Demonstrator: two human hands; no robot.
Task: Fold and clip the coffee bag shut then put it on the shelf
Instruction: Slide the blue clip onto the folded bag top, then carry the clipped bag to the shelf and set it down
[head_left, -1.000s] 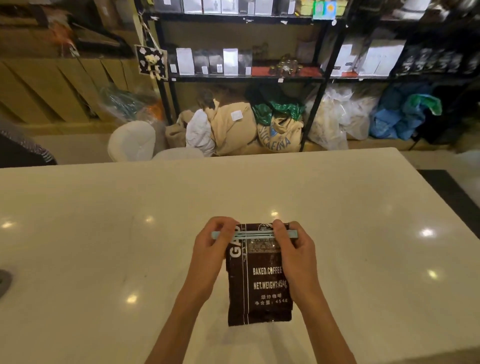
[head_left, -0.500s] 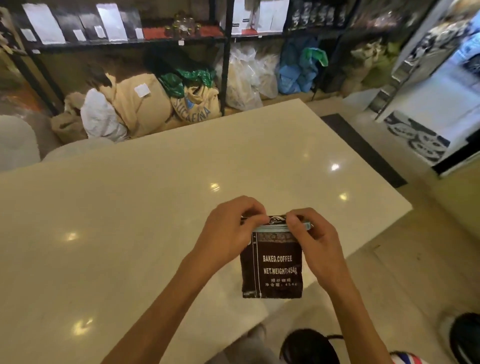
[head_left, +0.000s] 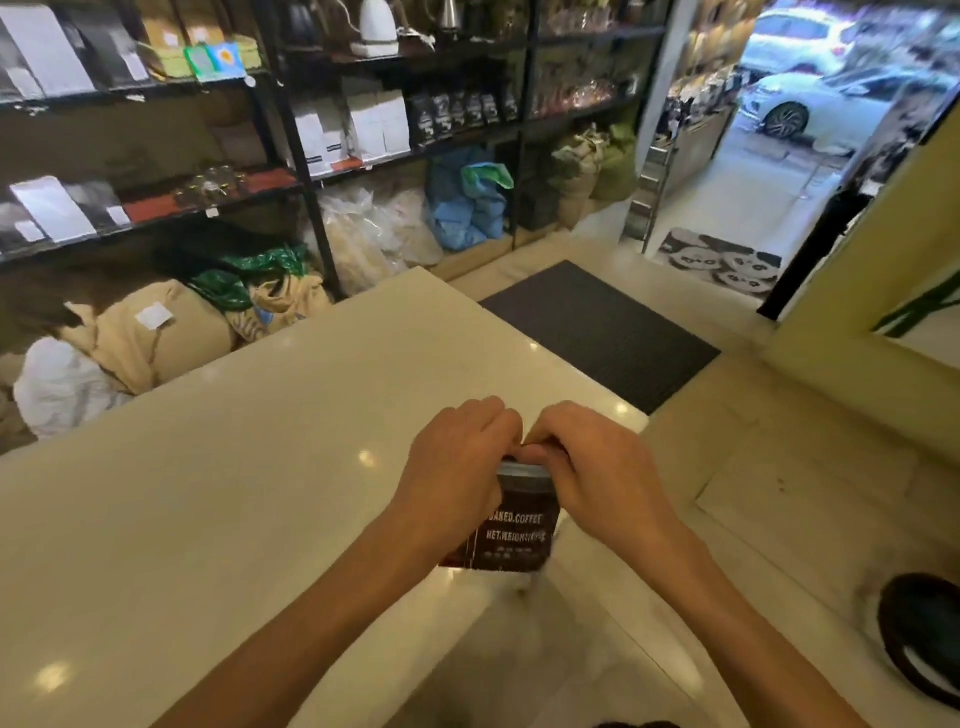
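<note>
A dark brown coffee bag (head_left: 514, 535) with white lettering hangs upright in the air beside the corner of the cream table (head_left: 234, 493). A pale blue clip (head_left: 519, 469) runs across its folded top, mostly hidden by fingers. My left hand (head_left: 457, 473) grips the top of the bag from the left and my right hand (head_left: 597, 473) grips it from the right, fingertips meeting over the fold. The black shelves (head_left: 306, 171) stand beyond the table, holding white and black coffee bags (head_left: 374, 124).
Burlap sacks (head_left: 156, 332) and plastic bags (head_left: 363, 239) lie under the shelves on the floor. A dark mat (head_left: 602, 327) lies right of the table, before an open doorway (head_left: 779, 156). A dark shoe (head_left: 924, 639) shows at lower right.
The bag has been lifted off the table and carried toward its right corner. My view has swung right, bringing the doorway in. Both hands have closed tighter over the clip.
</note>
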